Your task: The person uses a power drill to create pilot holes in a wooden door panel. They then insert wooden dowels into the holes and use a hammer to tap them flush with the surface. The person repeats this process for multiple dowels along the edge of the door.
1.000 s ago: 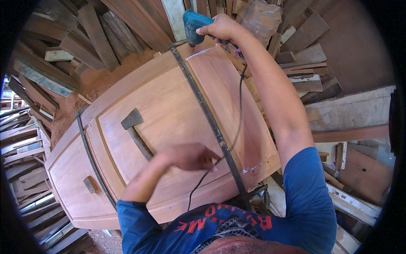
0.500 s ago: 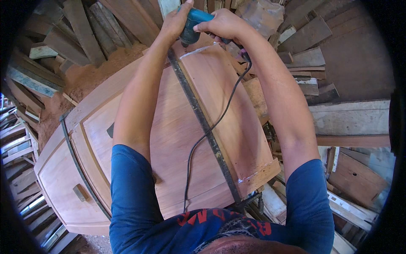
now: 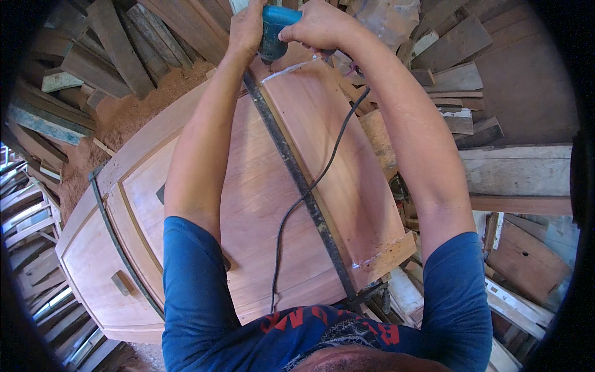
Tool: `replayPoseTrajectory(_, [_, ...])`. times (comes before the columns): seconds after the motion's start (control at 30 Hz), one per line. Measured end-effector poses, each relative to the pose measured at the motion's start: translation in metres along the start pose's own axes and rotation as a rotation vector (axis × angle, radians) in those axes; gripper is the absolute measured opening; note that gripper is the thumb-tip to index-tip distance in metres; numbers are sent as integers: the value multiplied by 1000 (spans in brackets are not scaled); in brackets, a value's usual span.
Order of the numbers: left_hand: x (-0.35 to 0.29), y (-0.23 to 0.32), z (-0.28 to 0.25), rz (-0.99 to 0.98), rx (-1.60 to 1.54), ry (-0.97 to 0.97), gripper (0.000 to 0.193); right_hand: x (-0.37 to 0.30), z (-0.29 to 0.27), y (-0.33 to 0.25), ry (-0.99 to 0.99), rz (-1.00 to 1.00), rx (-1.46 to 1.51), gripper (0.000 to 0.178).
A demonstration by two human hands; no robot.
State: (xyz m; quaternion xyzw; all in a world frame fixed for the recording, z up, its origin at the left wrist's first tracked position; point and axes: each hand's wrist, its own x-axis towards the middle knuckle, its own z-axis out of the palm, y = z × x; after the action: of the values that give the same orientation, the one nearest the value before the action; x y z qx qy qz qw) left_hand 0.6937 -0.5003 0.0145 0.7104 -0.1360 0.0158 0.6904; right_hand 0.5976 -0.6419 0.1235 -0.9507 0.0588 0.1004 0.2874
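A teal power drill (image 3: 273, 44) stands over the far end of a wooden door panel (image 3: 248, 186), its nose down and a thin bit at the wood. My right hand (image 3: 317, 26) is closed round its handle, partly hidden by the wrist. My left hand (image 3: 248, 28) presses against the drill's left side; its fingertips are cut off by the upper edge. A black cord (image 3: 328, 155) runs from the drill across the panel toward my chest. Just beside the bit lies a dark metal clamp bar (image 3: 291, 161), and white glue (image 3: 288, 71) marks the joint there.
Another dark clamp bar (image 3: 118, 239) crosses the panel's left part, near a small wooden block (image 3: 122, 283). Sawdust (image 3: 118, 133) lies along the far left side. Stacked boards (image 3: 142, 46) and offcuts (image 3: 455, 46) surround the panel. A plastic bag (image 3: 387, 22) sits at the far right.
The drill has become a little more upright, and its thin bit shows more plainly. Both hands stay on it. The whole view has shifted slightly.
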Motion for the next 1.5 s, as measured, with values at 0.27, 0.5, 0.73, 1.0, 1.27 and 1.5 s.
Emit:
replayPoseTrajectory(0.27, [1, -4, 6, -60, -4, 31, 57, -16, -13, -10, -35, 45, 20, 38])
replayPoseTrajectory(0.5, [4, -5, 5, -74, 39, 40, 59, -19, -16, -10, -50, 48, 56, 40])
replayPoseTrajectory(0.73, [5, 2, 10, -53, 114, 2, 61, 0, -16, 1, -98, 98, -9, 42])
replayPoseTrajectory(1.0, [0, 17, 22, -318, 55, 132, 74, 21, -25, 5, -165, 31, -218, 38])
replayPoseTrajectory(1.27, [4, 7, 21, -294, 61, 96, 78, 20, -27, 3, -193, 70, -158, 37])
replayPoseTrajectory(1.5, [0, 2, 29, -222, 44, 148, 78, 19, -27, 11, -158, 52, -170, 36])
